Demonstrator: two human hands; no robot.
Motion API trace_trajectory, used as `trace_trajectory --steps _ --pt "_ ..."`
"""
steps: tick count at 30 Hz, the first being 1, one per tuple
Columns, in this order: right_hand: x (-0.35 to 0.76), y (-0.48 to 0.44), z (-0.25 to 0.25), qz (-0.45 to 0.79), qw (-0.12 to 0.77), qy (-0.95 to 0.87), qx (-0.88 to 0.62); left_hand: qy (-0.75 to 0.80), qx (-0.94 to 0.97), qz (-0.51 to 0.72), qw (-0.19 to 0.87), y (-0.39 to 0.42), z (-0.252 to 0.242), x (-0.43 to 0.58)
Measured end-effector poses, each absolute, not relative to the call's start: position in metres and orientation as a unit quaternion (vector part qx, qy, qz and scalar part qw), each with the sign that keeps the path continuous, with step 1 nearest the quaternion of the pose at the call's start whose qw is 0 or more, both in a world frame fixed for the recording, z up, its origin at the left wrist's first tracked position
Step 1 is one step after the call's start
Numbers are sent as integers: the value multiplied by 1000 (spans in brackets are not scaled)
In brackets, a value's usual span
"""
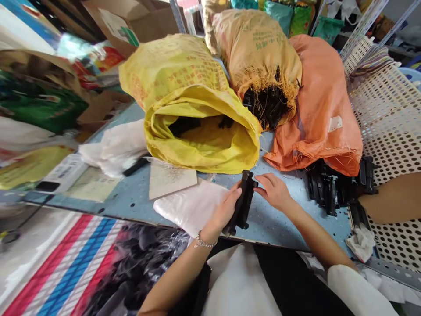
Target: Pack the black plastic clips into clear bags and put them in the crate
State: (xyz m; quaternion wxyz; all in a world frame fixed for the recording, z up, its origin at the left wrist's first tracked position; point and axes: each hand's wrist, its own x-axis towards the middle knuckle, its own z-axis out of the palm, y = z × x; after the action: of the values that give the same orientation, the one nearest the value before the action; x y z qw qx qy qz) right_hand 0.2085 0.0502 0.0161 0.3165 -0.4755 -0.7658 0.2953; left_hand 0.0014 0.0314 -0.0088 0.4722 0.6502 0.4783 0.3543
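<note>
My left hand grips a long black plastic part and holds it upright just above the blue table. My right hand pinches the upper end of the same part with its fingertips. A bracelet sits on my left wrist. Directly behind the part lies an open yellow woven sack with black pieces inside. A white plastic bag lies flat under my left hand.
A tan sack spills black parts; an orange sack lies right of it. A pile of black parts sits at right, beside white perforated panels. Cardboard boxes and bags crowd the left. A striped bag of black items rests below the table edge.
</note>
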Motion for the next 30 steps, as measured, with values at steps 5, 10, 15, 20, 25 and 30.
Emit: trace_trajectory --steps 5,10,15,20,25,30 --pt "224 62 23 319 246 -807 -431 454 612 337 553 22 -3 3" --pt "215 61 9 341 277 -748 -497 482 576 370 547 16 -3 23" --pt "201 33 7 329 200 -783 -488 528 529 407 525 34 -5 20" --pt "194 -2 0 182 126 -901 -373 522 512 427 532 44 -6 14" --pt "194 26 2 395 50 -794 -459 552 496 441 505 46 -42 15" --pt "147 151 12 294 170 -801 -493 541 507 389 547 24 -74 47"
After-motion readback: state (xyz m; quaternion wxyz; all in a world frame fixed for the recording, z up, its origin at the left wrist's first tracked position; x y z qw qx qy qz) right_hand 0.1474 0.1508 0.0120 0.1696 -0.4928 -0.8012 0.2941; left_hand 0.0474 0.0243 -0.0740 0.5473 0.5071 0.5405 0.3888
